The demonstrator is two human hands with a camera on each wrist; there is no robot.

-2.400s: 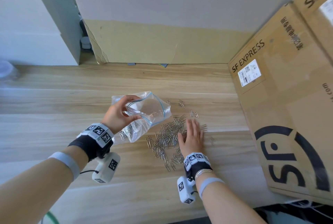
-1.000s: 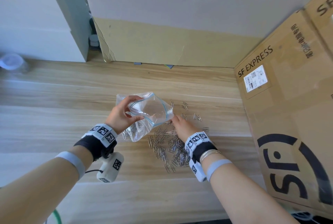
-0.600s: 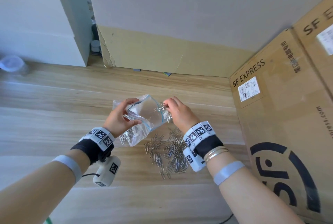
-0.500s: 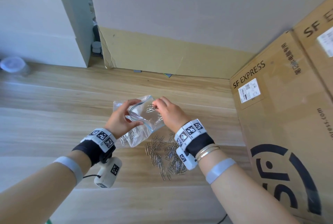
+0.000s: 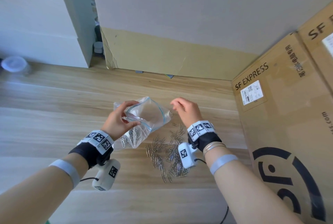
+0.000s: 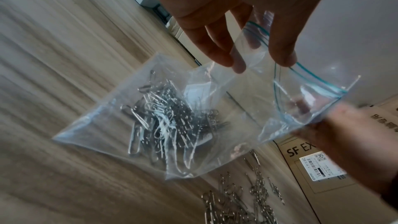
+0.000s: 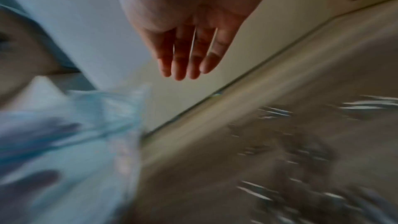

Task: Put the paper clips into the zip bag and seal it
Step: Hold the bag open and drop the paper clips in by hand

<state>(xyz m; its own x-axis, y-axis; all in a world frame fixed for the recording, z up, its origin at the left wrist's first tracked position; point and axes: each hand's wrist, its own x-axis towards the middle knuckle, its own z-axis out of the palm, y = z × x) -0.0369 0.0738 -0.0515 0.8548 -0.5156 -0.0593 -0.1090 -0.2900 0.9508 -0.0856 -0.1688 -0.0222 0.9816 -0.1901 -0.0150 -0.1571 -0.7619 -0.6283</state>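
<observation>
My left hand (image 5: 119, 120) pinches the rim of a clear zip bag (image 5: 149, 115) with a blue-green seal line, holding its mouth wide open above the wooden table. In the left wrist view the zip bag (image 6: 215, 117) holds a clump of silver paper clips (image 6: 163, 118) at its bottom, gripped by my left hand (image 6: 254, 47). A loose pile of paper clips (image 5: 167, 153) lies on the table under my right wrist. My right hand (image 5: 182, 109) hovers just right of the bag mouth, fingers relaxed and empty. The blurred right wrist view shows my right hand (image 7: 189, 57) with straight fingers.
A big SF Express cardboard box (image 5: 288, 124) stands along the right side. A flat cardboard sheet (image 5: 171, 56) leans on the back wall. A white cabinet (image 5: 41, 25) is at the back left, with a clear plastic lid (image 5: 13, 64) on the table (image 5: 54, 115) beside it.
My right hand picked up clips from the pile, brought them into the bag mouth, let them go and has drawn back to the right, empty. The left hand kept holding the bag open.
</observation>
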